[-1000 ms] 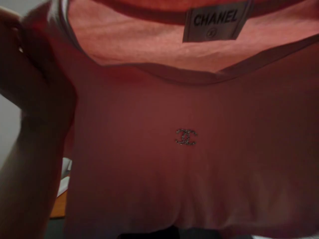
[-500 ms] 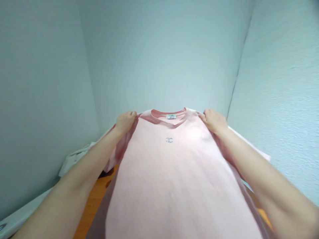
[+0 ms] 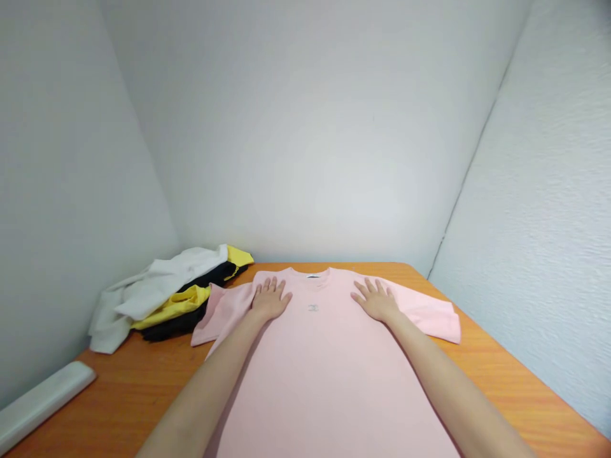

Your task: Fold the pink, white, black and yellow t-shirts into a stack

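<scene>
A pink T-shirt [image 3: 324,369] lies spread flat, front up, on an orange wooden table [image 3: 506,375], its collar towards the far wall and a small silver logo on the chest. My left hand [image 3: 270,298] rests flat on the shirt's left shoulder area, fingers spread. My right hand [image 3: 376,299] lies flat on the right shoulder area, fingers also spread. Neither hand holds anything. Both short sleeves stick out to the sides.
A heap of white, yellow and black garments [image 3: 167,296] sits at the table's far left corner. A pale grey bar [image 3: 41,401] lies at the left edge. White walls close in the table on the left, back and right.
The shirt was held up close to the camera by its shoulders, then swung outward and laid down on the table. Both hands let go of the shoulders and now press flat on it.
</scene>
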`<act>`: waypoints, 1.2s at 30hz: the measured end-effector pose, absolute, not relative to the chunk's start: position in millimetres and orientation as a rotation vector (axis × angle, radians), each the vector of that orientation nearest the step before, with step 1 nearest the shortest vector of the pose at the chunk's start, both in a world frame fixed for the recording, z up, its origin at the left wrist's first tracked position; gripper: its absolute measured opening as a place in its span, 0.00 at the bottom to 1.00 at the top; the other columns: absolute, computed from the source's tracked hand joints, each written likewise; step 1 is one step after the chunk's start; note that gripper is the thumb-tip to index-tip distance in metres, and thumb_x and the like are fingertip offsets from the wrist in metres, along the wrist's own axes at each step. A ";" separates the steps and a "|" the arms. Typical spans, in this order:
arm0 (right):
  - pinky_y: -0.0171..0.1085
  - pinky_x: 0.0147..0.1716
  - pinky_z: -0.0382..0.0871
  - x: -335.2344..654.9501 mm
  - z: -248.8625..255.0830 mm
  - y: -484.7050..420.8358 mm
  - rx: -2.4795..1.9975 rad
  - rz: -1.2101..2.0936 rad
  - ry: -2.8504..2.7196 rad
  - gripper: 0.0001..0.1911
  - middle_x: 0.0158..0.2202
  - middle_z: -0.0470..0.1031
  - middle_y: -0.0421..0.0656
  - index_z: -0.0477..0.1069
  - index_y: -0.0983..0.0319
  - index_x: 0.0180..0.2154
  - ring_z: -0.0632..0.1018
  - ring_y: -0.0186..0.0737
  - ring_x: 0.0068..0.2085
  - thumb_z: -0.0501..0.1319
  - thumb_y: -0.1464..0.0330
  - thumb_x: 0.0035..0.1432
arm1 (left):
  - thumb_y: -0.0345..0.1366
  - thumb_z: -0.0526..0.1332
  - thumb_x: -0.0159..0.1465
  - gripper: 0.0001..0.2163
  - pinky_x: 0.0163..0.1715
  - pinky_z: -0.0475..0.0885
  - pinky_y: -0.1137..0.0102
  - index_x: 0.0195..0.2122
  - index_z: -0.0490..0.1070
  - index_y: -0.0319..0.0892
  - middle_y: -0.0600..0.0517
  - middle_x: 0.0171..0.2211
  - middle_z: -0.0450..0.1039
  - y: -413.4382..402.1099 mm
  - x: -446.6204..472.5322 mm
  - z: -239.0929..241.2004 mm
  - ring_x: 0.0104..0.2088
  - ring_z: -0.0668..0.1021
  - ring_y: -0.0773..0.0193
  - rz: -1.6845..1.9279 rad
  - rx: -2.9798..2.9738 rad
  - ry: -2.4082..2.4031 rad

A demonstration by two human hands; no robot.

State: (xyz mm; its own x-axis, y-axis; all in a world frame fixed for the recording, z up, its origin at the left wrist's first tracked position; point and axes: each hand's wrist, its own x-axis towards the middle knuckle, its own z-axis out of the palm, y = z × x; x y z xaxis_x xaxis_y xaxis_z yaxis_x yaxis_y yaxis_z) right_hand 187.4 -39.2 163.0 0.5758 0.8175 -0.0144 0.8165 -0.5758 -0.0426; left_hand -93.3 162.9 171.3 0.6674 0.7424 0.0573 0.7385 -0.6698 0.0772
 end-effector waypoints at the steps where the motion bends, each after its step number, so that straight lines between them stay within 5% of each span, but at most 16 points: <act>1: 0.60 0.62 0.41 194.7 160.9 -36.8 -2.756 0.030 -1.430 0.35 0.70 0.37 0.39 0.45 0.45 0.67 0.42 0.56 0.68 0.35 0.42 0.63 | 0.57 0.38 0.66 0.33 0.64 0.45 0.49 0.68 0.49 0.46 0.44 0.69 0.43 166.8 -89.2 170.3 0.68 0.48 0.49 0.124 2.826 1.249; 30: 0.60 0.63 0.41 241.2 151.5 -10.8 -2.754 -0.053 -1.395 0.36 0.70 0.38 0.40 0.45 0.47 0.67 0.44 0.56 0.68 0.35 0.42 0.62 | 0.57 0.39 0.67 0.32 0.64 0.48 0.51 0.68 0.49 0.46 0.46 0.69 0.43 209.5 -38.4 159.3 0.68 0.49 0.51 0.187 2.857 1.139; 36: 0.59 0.63 0.41 238.3 154.4 -13.7 -2.758 -0.032 -1.406 0.36 0.70 0.37 0.40 0.44 0.47 0.67 0.44 0.55 0.68 0.35 0.43 0.63 | 0.45 0.38 0.70 0.25 0.65 0.49 0.65 0.66 0.54 0.46 0.53 0.69 0.48 190.2 -59.8 177.6 0.68 0.51 0.64 0.283 2.906 0.998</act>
State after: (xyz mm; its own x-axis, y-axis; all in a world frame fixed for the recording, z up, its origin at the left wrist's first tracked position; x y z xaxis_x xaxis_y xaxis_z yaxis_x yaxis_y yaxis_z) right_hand 238.3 -13.7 154.4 0.5876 0.8082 0.0393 0.8092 -0.5867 -0.0313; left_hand -59.8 190.2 177.6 0.7743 0.6137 0.1543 0.6035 -0.7895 0.1117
